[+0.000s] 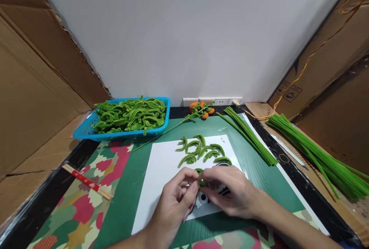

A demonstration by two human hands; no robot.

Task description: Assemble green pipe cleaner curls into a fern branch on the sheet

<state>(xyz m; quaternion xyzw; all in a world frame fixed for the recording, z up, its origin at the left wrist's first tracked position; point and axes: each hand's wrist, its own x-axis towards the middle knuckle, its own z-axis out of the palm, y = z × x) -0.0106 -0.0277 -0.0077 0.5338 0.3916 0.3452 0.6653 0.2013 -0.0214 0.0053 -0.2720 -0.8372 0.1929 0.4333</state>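
Over the white sheet (158,176), my left hand (177,199) and my right hand (230,189) meet with fingers pinched. Between their fingertips is a small green fuzzy piece (203,183), mostly hidden, so its shape is unclear. Several curled green fuzzy pieces (193,147) lie on the sheet just beyond the hands. Under my right hand, partly covered, is a black-and-white item (203,197) that I cannot make out fully.
A blue basket (122,136) heaped with green pieces stands at the back left. Beside it lies an orange-flowered stem (198,111). Green stems (253,137) and a larger bundle (319,158) are on the right. Red-wrapped chopsticks (86,181) lie left. Cardboard walls flank the table.
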